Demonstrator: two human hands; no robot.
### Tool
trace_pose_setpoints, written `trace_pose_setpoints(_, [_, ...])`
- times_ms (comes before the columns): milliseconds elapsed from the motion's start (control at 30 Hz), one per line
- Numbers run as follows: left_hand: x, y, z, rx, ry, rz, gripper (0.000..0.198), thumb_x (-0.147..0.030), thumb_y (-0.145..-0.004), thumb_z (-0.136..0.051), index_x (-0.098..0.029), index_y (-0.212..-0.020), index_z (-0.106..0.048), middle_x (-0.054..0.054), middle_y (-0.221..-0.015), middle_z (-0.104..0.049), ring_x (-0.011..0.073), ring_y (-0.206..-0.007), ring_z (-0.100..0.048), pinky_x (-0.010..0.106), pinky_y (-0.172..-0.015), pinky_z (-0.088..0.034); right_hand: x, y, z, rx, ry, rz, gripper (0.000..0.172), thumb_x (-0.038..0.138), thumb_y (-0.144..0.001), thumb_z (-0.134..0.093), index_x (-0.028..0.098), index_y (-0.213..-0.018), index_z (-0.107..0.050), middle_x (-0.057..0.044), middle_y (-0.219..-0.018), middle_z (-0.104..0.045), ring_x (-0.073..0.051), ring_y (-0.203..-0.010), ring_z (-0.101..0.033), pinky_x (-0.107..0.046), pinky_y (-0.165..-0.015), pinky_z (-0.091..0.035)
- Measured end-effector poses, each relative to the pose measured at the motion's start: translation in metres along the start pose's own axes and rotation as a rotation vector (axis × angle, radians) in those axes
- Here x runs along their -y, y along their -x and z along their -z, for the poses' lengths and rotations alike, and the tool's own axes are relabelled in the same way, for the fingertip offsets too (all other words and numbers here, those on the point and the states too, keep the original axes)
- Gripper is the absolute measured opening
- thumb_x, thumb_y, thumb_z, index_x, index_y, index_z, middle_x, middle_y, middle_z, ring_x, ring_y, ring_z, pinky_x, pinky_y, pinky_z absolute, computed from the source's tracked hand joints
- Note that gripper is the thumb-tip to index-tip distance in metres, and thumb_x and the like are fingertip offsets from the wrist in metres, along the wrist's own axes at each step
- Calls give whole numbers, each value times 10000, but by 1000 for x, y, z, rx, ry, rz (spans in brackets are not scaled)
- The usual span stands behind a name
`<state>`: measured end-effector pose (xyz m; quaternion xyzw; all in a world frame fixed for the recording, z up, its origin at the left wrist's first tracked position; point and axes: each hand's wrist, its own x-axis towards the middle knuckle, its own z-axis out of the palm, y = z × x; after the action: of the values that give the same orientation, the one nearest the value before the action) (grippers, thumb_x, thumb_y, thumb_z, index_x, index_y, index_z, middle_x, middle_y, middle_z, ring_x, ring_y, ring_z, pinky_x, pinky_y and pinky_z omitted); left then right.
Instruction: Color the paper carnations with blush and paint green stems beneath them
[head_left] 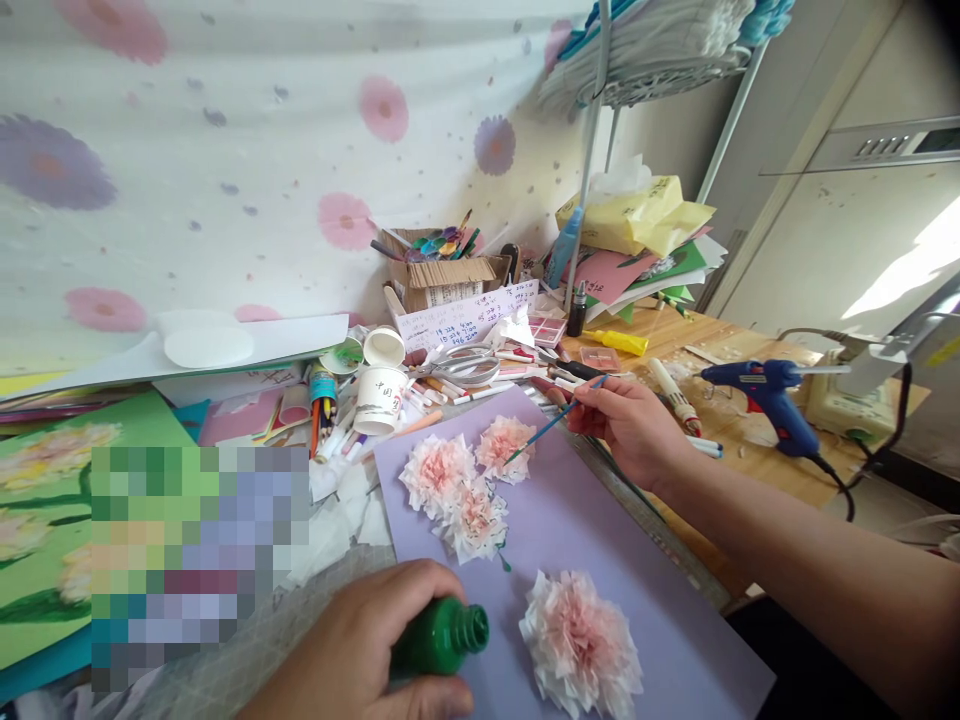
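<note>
In my right hand (626, 425) is a thin blue paintbrush (551, 423), pinched near its upper end. Its green tip is over or against a pink-and-white tissue paper flower (499, 447); contact I cannot tell. My left hand (375, 640) is wrapped round an uncapped green paint bottle (439, 638), tilted with its mouth to the right. Two more paper flowers (437, 472) cluster beside the first, and a larger flower (581, 640) lies nearer me. All rest on a purple sheet (570, 520). A small green paint stroke (505, 560) shows below the cluster.
Behind the sheet stand paper cups (380, 398), scissors (469, 366) and scattered markers. A blue hot glue gun (772, 395) is on the wooden table at right. Green painted flower sheets (169, 425) lie left. A cardboard box (450, 278) stands at the back.
</note>
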<state>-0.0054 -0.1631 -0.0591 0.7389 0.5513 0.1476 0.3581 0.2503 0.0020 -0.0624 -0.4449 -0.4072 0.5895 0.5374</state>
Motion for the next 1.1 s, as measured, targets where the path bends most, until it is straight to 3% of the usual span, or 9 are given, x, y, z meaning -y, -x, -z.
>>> trace_pose_setpoints(200, [-11,2,1,-30,51,28,339,-561,-788,-710,-245,-895,-649,-52,-777,-608,174,-712,-562,221,-655,-380,6,7,-2,23,-49,13,242,337,-552,-873,195,-593,-681,-9,-545,-647,-132,-541,-568,-272,-573,-474])
trace_pose_setpoints(533, [-16,0,1,-187,95,110,305,-496,-770,-708,-218,-877,-644,-44,-739,-580,179,-697,-533,230,-632,-360,15,59,-9,232,-162,17,237,384,-654,-874,198,-690,-731,-19,-685,-682,-133,-630,-639,-248,-636,-548])
trace_pose_setpoints(967, [-12,0,0,-216,64,152,322,-502,-774,-688,-226,-935,-648,-35,-761,-616,198,-715,-558,251,-649,-390,18,72,-4,361,32,294,150,375,-798,-790,244,-745,-743,-6,-715,-721,-112,-677,-653,-199,-669,-534])
trace_pose_setpoints(1100, [-13,0,0,-211,48,148,359,-538,-775,-692,-224,-945,-653,-23,-792,-651,212,-740,-585,262,-664,-413,18,77,-4,437,171,443,87,339,-865,-727,269,-815,-737,2,-755,-734,-134,-721,-673,-226,-677,-546])
